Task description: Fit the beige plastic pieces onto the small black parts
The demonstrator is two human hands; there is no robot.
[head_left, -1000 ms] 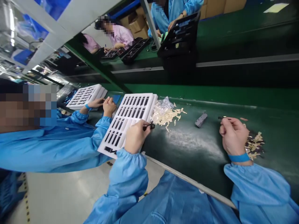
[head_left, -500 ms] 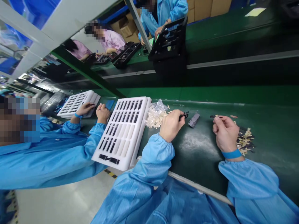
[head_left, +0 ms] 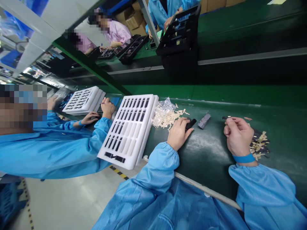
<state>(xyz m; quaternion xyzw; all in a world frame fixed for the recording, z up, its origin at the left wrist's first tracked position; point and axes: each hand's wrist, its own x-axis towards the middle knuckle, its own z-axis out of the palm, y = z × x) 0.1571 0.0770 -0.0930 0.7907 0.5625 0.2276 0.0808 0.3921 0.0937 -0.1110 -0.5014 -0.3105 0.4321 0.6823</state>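
My left hand (head_left: 178, 131) rests on the green belt (head_left: 211, 150), fingers closed around a small black part (head_left: 190, 123). A grey block (head_left: 204, 121) lies just to its right. Behind my left hand sits a pile of beige strips (head_left: 168, 116) with a clear plastic bag. Further right, my right hand (head_left: 237, 135) is curled and pinches a thin dark strip (head_left: 227, 118) at its fingertips. A heap of beige and dark scraps (head_left: 260, 144) lies beyond my right hand. A white foam tray (head_left: 130, 127) with rows of slots, several filled with black parts, lies to the left.
A co-worker in a blue coat sits at my left, hands (head_left: 107, 108) by a second white foam tray (head_left: 82, 99). Across the line, black trays (head_left: 181, 32) stand stacked, and other people work there. The belt's near edge (head_left: 203, 188) runs in front of me.
My left hand came from the foam tray to the right, past the strip pile, and now rests lower beside the grey block. My right hand has hardly moved.
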